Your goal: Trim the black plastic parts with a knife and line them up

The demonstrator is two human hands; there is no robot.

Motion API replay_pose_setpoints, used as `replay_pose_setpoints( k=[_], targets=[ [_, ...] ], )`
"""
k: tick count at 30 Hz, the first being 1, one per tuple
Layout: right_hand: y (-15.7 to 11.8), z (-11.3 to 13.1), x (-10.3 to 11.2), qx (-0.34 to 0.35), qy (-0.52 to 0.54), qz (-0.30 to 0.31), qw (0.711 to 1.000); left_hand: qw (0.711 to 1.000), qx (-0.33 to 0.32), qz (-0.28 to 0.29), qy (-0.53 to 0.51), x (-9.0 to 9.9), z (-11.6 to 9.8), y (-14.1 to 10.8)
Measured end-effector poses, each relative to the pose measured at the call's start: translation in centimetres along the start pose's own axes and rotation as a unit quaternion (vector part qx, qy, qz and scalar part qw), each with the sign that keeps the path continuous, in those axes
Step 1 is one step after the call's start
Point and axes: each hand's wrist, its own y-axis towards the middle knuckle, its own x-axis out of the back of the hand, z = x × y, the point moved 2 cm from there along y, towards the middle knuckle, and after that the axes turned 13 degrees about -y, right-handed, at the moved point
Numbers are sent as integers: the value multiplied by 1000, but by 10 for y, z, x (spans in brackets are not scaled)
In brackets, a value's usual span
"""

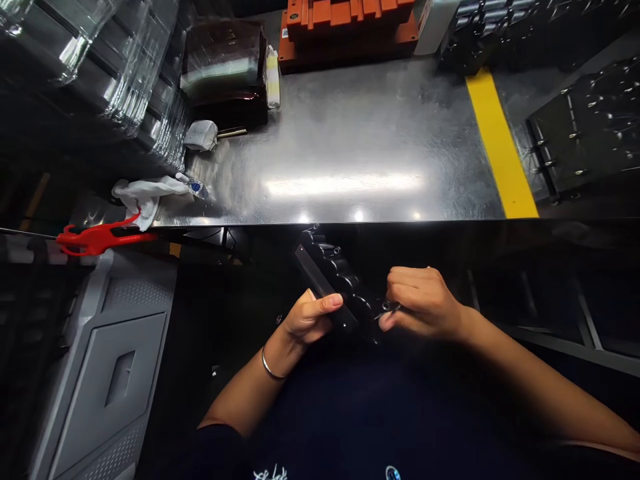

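Observation:
My left hand (pixel 311 319), a bracelet on its wrist, is closed around a black plastic part with a scalloped side (pixel 320 270). Its thumb presses on the flat strip, which has small holes near its ends. The part is tilted, held in front of my body below the table's front edge. Close to the part's lower right end, my right hand (pixel 420 301) is closed in a pinch. A small shiny bit shows at its fingertips, too small and dark to name. Whether it touches the black part I cannot tell.
A metal table (pixel 360 133) with a yellow stripe (pixel 500 147) lies ahead. Orange fixture blocks (pixel 345 33) stand at its back. Black parts (pixel 590 133) sit right, plastic-wrapped trays (pixel 100 60) left. Red scissors-like handles (pixel 100 239) lie above a grey crate (pixel 110 373).

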Motion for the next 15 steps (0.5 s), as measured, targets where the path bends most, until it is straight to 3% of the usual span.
replay_pose_setpoints(
  k=[5,10,15],
  targets=[
    [-1,-2,-7,-70,-68,-73,992,995,-9,-67,-79,4,7,2],
    [2,-2,-8,-63,-95,-47,992,984,-1,-98,-147,4,9,-2],
    [6,-13,6,-40,-58,-17,997,946,59,-160,-276,-7,8,-9]
  ],
)
